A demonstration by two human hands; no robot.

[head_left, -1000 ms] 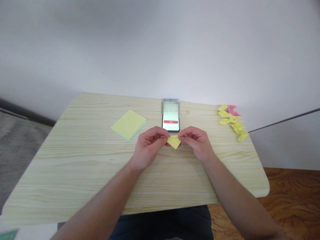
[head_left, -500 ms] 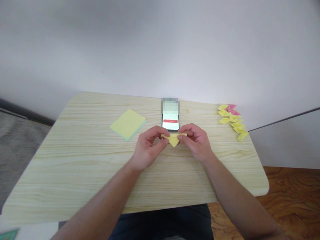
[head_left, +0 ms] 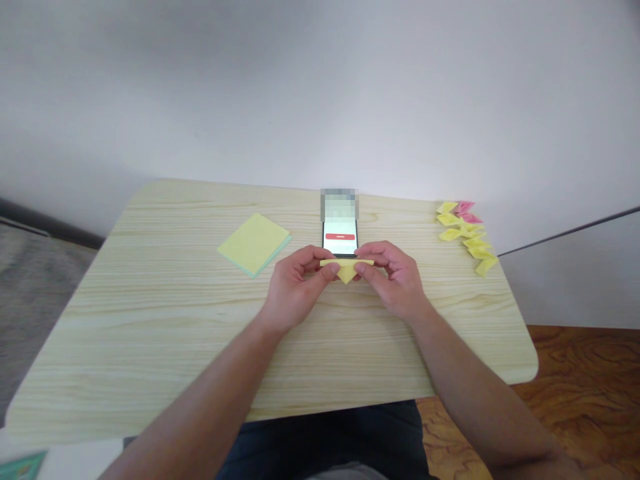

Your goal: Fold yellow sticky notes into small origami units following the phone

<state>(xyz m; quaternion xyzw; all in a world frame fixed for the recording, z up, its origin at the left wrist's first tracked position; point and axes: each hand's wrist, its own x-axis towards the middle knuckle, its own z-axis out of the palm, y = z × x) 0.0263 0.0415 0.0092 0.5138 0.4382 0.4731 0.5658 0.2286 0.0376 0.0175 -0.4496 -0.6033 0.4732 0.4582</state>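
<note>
A small folded yellow paper [head_left: 347, 273] is pinched between my two hands, just in front of the phone. Its upper edge is a straight folded band, and a triangular point hangs down toward me. My left hand [head_left: 300, 283] grips the left end, thumb on the near face and fingers behind. On the right end, my right hand [head_left: 393, 277] holds it the same way. Fingers cover parts of both ends. The phone [head_left: 340, 227] lies with its screen lit, showing a red bar; its upper part is blurred.
A stack of yellow and green paper sheets [head_left: 254, 243] lies left of my hands on the wooden table [head_left: 165, 313]. Several folded yellow paper pieces [head_left: 453, 220] and pink ones [head_left: 466, 208] line the right edge. Behind the table rises a white wall [head_left: 280, 93].
The folded paper's upper band looks flatter and straighter, and my fingers have shifted slightly along it. Both hands keep their hold. The whole view has moved a little.
</note>
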